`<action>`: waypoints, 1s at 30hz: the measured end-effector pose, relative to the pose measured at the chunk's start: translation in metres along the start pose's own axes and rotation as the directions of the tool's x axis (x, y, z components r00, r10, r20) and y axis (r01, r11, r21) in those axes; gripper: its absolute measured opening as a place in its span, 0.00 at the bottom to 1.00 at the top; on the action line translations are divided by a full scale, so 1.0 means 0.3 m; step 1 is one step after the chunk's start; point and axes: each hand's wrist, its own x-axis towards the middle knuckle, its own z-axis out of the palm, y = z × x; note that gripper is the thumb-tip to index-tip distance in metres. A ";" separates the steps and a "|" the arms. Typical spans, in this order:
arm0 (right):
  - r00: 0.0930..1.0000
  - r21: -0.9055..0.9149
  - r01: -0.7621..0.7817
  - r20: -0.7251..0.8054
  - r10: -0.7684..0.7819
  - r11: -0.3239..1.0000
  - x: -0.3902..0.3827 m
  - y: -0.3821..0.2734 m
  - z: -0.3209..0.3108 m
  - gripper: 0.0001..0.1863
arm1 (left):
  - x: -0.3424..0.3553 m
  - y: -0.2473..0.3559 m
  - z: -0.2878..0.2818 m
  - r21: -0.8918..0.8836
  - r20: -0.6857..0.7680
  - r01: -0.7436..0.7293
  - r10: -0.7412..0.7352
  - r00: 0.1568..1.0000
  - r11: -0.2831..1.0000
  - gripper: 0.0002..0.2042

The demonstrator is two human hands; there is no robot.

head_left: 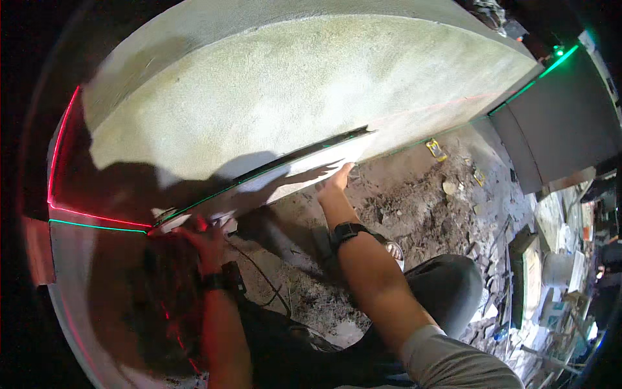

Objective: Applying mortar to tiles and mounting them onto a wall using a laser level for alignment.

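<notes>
A large pale tile (291, 170) stands on edge against the rough plastered wall (278, 84), its top edge lit by a green laser line. My right hand (337, 178) presses flat against the tile's face near its right end, fingers spread. My left hand (204, 236) grips the tile's lower left corner, in shadow and red light. Both wrists wear dark bands.
The floor below is rubble and dirt (414, 207). A yellow tool (436, 150) lies at the wall's foot. A dark cable (269, 282) runs across the ground by my knee. Boxes, a white bucket (556, 269) and debris crowd the right side. Red and green laser lines cross the left wall.
</notes>
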 end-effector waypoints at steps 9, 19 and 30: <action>0.992 0.372 -0.011 0.118 -0.035 0.928 -0.035 -0.048 0.169 0.44 | -0.010 -0.016 0.019 0.217 -0.139 -0.124 0.157 0.978 0.968 0.38; 0.999 0.394 0.008 -0.041 0.009 0.919 0.001 -0.033 0.186 0.35 | -0.010 -0.025 0.061 0.279 -0.154 -0.118 0.165 0.974 0.953 0.39; 0.995 0.211 -0.085 0.072 0.071 0.974 0.007 -0.061 0.167 0.38 | -0.087 -0.030 0.268 0.322 -0.088 -0.149 0.186 0.979 0.935 0.40</action>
